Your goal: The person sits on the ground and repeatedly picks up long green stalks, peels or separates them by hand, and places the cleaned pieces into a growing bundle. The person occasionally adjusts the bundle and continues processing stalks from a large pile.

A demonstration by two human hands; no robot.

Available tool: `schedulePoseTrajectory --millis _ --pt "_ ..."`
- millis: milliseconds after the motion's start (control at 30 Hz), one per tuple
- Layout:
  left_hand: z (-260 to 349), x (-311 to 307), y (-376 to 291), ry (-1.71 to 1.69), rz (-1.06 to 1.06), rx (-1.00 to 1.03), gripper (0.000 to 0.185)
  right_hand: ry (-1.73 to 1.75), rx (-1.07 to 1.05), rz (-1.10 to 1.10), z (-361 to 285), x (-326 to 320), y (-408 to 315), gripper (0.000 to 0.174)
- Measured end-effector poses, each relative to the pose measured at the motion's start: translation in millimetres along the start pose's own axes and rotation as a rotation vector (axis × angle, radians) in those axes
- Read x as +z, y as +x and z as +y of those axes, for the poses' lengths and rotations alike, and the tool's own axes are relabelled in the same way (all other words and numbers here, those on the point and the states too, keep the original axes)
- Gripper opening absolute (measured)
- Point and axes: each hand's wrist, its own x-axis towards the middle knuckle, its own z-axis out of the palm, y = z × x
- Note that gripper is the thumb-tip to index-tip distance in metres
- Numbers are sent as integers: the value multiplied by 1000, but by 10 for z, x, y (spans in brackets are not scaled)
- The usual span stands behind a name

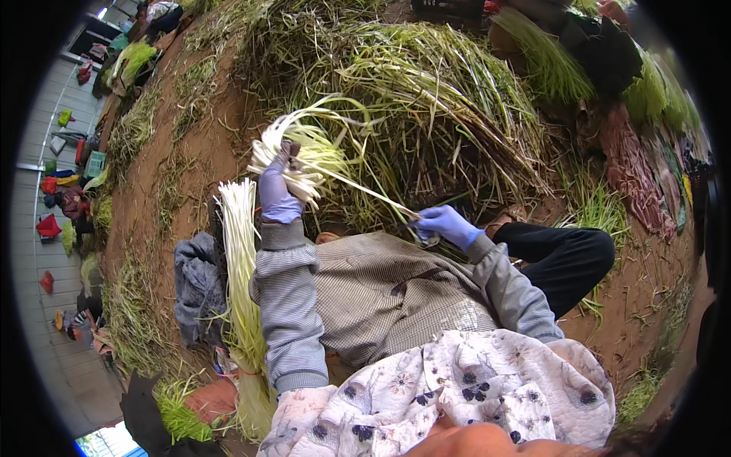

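Observation:
My left hand (pixel 281 197), in a purple glove with dark-stained fingers, grips a bunch of pale, chive-like stalks (pixel 294 140) in front of me. The white cut ends face down and the yellow-green leaves bend over to the right. My right hand (pixel 448 225), gloved the same way, pinches the far end of a few thin stalks (pixel 365 189) that stretch taut from the bunch. Beside my left forearm, a long sheaf of similar pale stalks (pixel 239 228) lies with its white ends forward, tied with a reddish band near my elbow. A tan cloth (pixel 394 291) covers my lap.
A large heap of discarded green and brown stalks (pixel 457 108) rises ahead. A grey cloth (pixel 200 285) lies left of the sheaf. Brown earth floor (pixel 165 171) holds scattered trimmings. Other people sit at the far left and upper right, near bright green bundles (pixel 542 57).

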Motion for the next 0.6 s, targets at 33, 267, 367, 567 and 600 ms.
schedulePoseTrajectory --millis 33,267,367,567,600 --pt "20 -31 14 -38 -10 16 23 -27 25 16 240 -165 -97 18" --pt "-14 6 19 92 93 -4 21 -1423 163 214 188 -253 -90 43" --pt "-83 70 -48 178 -67 -110 20 -818 -606 401 -518 363 228 52" --pt "-178 205 -191 116 -188 -192 25 -409 -201 150 -1280 770 447 19" --pt "-255 209 -236 148 -212 -150 27 -163 -276 214 -1316 669 440 20"
